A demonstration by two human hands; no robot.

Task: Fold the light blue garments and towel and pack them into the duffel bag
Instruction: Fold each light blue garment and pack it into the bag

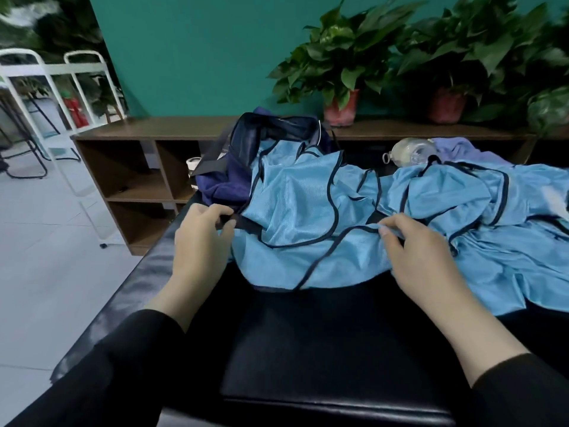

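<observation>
A light blue garment [295,217] with dark trim lies crumpled on a black padded bench [308,349]. My left hand [200,241] pinches its dark-trimmed left edge between thumb and fingers. My right hand [412,251] pinches a trimmed fold on the garment's right side. More light blue garments [498,229] are heaped to the right. A navy duffel bag [246,155] stands open behind the garment, at the bench's far left. A pale lilac towel [462,151] lies at the far right, partly hidden by the heap.
A clear plastic bottle [411,152] lies on its side beside the towel. A brown wooden shelf unit [138,180] stands behind the bench, carrying two potted plants [341,72]. White metal chairs [46,103] stand on the tiled floor at left.
</observation>
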